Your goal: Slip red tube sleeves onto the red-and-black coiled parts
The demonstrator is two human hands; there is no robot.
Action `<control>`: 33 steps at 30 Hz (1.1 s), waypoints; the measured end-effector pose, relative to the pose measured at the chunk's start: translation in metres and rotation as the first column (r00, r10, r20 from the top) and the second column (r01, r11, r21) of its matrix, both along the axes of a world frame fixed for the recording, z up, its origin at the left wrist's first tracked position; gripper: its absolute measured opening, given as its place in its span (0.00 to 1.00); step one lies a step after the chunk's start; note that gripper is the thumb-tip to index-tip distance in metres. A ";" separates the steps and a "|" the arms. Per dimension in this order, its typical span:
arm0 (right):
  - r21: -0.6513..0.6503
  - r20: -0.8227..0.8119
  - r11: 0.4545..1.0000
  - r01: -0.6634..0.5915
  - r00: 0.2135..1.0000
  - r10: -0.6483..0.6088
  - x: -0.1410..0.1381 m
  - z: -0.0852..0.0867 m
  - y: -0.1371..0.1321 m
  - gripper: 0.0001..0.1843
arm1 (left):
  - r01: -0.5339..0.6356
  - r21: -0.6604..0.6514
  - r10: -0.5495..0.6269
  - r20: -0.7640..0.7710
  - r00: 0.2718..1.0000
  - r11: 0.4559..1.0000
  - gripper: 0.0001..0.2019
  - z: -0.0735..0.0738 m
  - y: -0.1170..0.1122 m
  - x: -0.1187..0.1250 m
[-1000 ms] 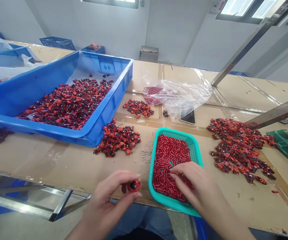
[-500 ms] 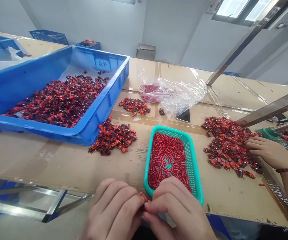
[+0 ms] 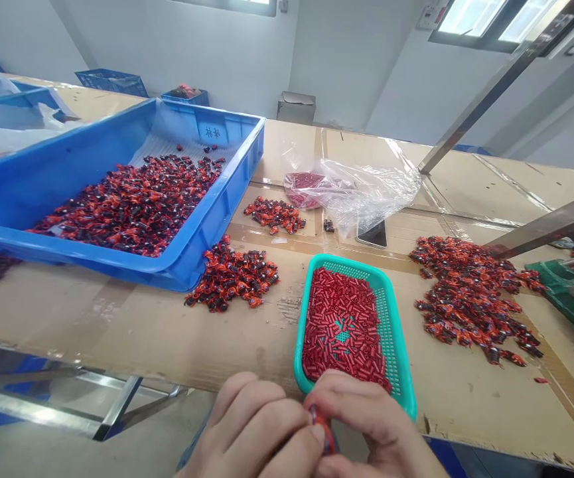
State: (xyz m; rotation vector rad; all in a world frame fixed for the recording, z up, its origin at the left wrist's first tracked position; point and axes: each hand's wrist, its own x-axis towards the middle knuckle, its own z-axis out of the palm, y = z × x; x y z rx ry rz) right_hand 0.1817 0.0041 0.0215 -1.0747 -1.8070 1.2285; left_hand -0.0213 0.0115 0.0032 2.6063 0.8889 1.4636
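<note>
My left hand [image 3: 257, 431] and my right hand [image 3: 366, 425] are pressed together at the bottom edge, below the table's front edge. Both pinch one small red and black part [image 3: 322, 428] between their fingertips; most of it is hidden by the fingers. Just beyond my right hand stands a teal mesh basket [image 3: 396, 332] filled with small red tubes [image 3: 341, 318]. A small pile of red and black parts [image 3: 234, 275] lies on the cardboard-covered table to the left of the basket.
A large blue crate [image 3: 207, 226] with many red and black parts sits at the left. A bigger heap [image 3: 470, 292] lies right of the basket. A clear plastic bag [image 3: 361, 189], a phone [image 3: 373, 234] and another small pile [image 3: 274, 216] lie behind. Metal bars [image 3: 545, 229] cross at right.
My right hand left the teal basket and joined my left hand on the part. Another person's hand, seen at the right heap half a second ago, is gone from view.
</note>
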 end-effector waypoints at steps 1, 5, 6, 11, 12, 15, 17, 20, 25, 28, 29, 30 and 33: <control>0.014 0.057 0.998 0.067 0.996 -0.068 0.011 -0.003 0.000 0.27 | -0.016 -0.037 0.015 -0.020 1.000 0.999 0.03 -0.003 0.006 -0.004; 0.350 0.430 0.839 0.416 0.725 -0.539 0.082 -0.032 0.016 0.24 | -0.222 -0.086 0.189 -0.293 0.937 0.971 0.07 -0.025 0.046 -0.026; 0.502 0.495 0.753 0.425 0.573 -0.653 0.103 -0.042 0.023 0.29 | -0.241 -0.074 0.203 -0.337 0.919 0.968 0.06 -0.033 0.057 -0.031; 0.669 0.528 0.619 0.411 0.324 -0.785 0.169 -0.077 0.046 0.52 | -0.218 -0.067 0.173 -0.406 0.897 0.974 0.13 -0.061 0.092 -0.040; 0.687 0.527 0.608 0.398 0.303 -0.794 0.170 -0.078 0.046 0.53 | -0.216 -0.072 0.171 -0.395 0.903 0.974 0.13 -0.062 0.093 -0.039; 0.746 0.484 0.569 0.346 0.306 -0.820 0.151 -0.070 0.036 0.45 | -0.198 -0.104 0.157 -0.313 0.937 0.975 0.11 -0.061 0.089 -0.036; 0.760 0.463 0.602 0.247 0.445 -0.767 0.125 -0.059 0.027 0.30 | -0.158 -0.153 0.122 -0.222 0.967 0.975 0.09 -0.054 0.082 -0.033; 0.684 0.539 0.729 0.033 0.651 -0.535 0.087 -0.048 0.016 0.15 | -0.092 -0.272 0.071 -0.086 0.994 0.958 0.08 -0.040 0.068 -0.029; 0.574 0.691 0.813 -0.096 0.589 -0.418 0.061 -0.053 0.019 0.16 | -0.017 -0.505 0.045 0.042 0.998 0.863 0.06 -0.023 0.050 -0.026; 0.561 0.704 0.818 -0.129 0.593 -0.390 0.064 -0.057 0.025 0.17 | 0.036 -0.564 0.030 0.107 0.994 0.825 0.10 -0.022 0.042 -0.027; 0.565 0.699 0.815 -0.129 0.599 -0.390 0.065 -0.056 0.026 0.17 | 0.029 -0.553 0.034 0.103 0.994 0.833 0.12 -0.023 0.039 -0.028; 0.566 0.695 0.815 -0.125 0.604 -0.390 0.065 -0.055 0.027 0.16 | 0.020 -0.534 0.040 0.099 0.994 0.845 0.13 -0.024 0.036 -0.028; 0.571 0.675 0.815 -0.099 0.621 -0.398 0.060 -0.045 0.024 0.11 | -0.005 -0.480 0.068 0.115 0.991 0.877 0.17 -0.023 0.026 -0.026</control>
